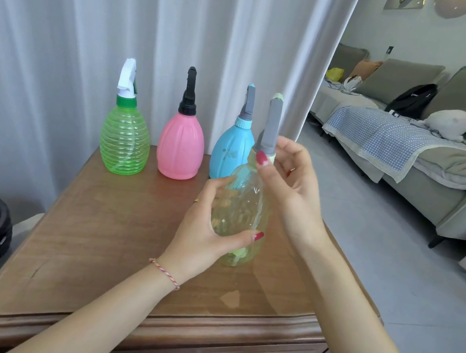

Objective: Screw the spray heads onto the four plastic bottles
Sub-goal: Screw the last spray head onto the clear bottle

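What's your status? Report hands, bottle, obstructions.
Left hand grips clear yellow bottle. Right hand fingers on its grey spray head collar. Three bottles capped behind. Nothing obstructing.

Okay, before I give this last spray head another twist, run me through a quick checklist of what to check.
1. Left hand holds the body of the clear yellowish plastic bottle: ok.
2. Right hand grips the collar of the grey spray head with pale green tip: ok.
3. Head sits straight on the neck, threads caught: cannot tell, fingers cover the collar.
4. Bottle base resting on the brown wooden cabinet top: cannot tell.
5. Green ribbed bottle, pink bottle and blue bottle already capped and upright: ok.
6. Blue bottle directly behind the work, possibly close enough to knock: cannot tell.
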